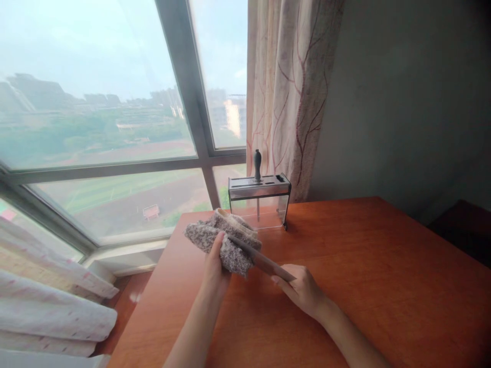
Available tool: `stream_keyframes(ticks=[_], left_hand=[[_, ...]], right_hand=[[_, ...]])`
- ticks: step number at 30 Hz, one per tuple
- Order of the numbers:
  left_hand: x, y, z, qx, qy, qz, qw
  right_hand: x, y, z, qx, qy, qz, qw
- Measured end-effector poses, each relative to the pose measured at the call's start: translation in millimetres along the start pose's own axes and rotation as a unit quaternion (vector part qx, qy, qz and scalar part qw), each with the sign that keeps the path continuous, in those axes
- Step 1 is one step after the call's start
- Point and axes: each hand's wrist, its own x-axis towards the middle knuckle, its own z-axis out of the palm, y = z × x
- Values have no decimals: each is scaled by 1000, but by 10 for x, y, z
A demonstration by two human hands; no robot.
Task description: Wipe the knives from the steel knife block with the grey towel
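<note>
A fuzzy grey-and-white cloth (pixel 235 254) is gripped in my left hand (pixel 218 268), with the thumb pressed on top. It is folded around the far part of a knife (pixel 268 263) with a long grey blade. My right hand (pixel 303 289) is closed at the near end of this knife, and its fingers cover the handle. Both hands are above the wooden table. Behind the cloth stands a knife block (pixel 245 192) with a metal top and see-through sides. One dark-handled rod, like a sharpening steel (pixel 258 166), sits upright in it.
The reddish-brown table (pixel 345 255) reaches to the right and toward me. Large windows (pixel 115 128) are at the left and back. One curtain (pixel 291 92) hangs behind the block, another curtain (pixel 49 301) at the lower left. A dark object stands beyond the table's right edge.
</note>
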Motion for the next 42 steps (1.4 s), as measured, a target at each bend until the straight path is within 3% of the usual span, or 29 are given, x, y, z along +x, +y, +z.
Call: stream_keyframes(ticks=[9,16,22,26,32,35,38,42], left_hand=[[-91,-32,75,12,4,-29,999],[-100,-157,67,11,-10,-70,997],[-42,-64,39,-14,17,-31,999],[-3,75,26,-23,12,16,1000],[73,270,-50,-55,8,87,995],[46,331,-42,-86,-62,97,990],[-12,378,-17,-120,-126,93,980],[-41,422,-61,-128,-127,52,982]], right_hand=[[17,-62,-51,72,7,49,996],[-3,-41,-10,63,1,56,996],[27,-85,-28,21,-8,14,1000],[35,-96,-68,47,-5,-1,999],[26,-88,-144,115,-10,63,991],[19,-71,-151,164,-12,113,980],[13,-47,-140,211,10,157,965],[34,-65,-146,288,43,191,937]])
